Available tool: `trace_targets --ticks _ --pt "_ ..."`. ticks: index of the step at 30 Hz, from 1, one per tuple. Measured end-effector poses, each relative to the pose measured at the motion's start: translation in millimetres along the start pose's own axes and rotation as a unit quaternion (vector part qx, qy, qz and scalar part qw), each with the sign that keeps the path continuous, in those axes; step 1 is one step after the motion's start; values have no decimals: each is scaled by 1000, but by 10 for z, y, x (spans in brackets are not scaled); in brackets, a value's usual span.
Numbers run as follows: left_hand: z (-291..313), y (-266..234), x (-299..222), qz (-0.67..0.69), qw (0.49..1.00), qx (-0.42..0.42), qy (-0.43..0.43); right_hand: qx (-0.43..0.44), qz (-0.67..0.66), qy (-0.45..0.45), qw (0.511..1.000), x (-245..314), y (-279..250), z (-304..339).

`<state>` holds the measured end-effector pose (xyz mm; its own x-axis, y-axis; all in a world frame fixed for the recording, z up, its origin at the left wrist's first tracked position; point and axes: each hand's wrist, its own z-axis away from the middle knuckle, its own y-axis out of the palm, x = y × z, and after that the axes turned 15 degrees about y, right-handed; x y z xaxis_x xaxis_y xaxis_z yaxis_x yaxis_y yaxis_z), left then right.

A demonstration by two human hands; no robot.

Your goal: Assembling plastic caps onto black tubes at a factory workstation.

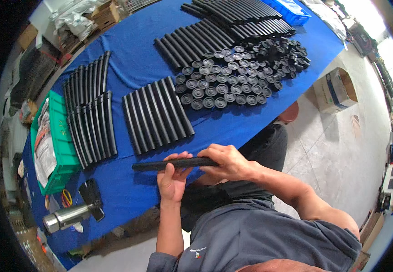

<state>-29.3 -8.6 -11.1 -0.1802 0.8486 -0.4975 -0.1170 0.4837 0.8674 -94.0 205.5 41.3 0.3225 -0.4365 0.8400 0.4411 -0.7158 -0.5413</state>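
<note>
**One tube in hand, plenty waiting**

Left hand (pixel 173 179) wraps its fingers around a black ribbed tube (pixel 174 164) above the blue table (pixel 133 59) edge; right hand (pixel 228 162) pinches its right end. Round black caps (pixel 232 81) and rows of tubes (pixel 156 114) look untouched, so I'd say most work remains.

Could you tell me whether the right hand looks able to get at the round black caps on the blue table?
Probably yes: the right hand grips the black tube and would have to let go, but only bare blue table lies between it and the round black caps.
</note>
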Motion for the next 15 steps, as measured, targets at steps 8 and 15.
trace_targets --ticks 8,15 --pt "-15 37 -11 -25 998 48 -41 -1 -51 75 996 80 -96 20" --pt "-8 -46 -26 37 998 39 -19 41 -105 131 985 79 -51 -12"
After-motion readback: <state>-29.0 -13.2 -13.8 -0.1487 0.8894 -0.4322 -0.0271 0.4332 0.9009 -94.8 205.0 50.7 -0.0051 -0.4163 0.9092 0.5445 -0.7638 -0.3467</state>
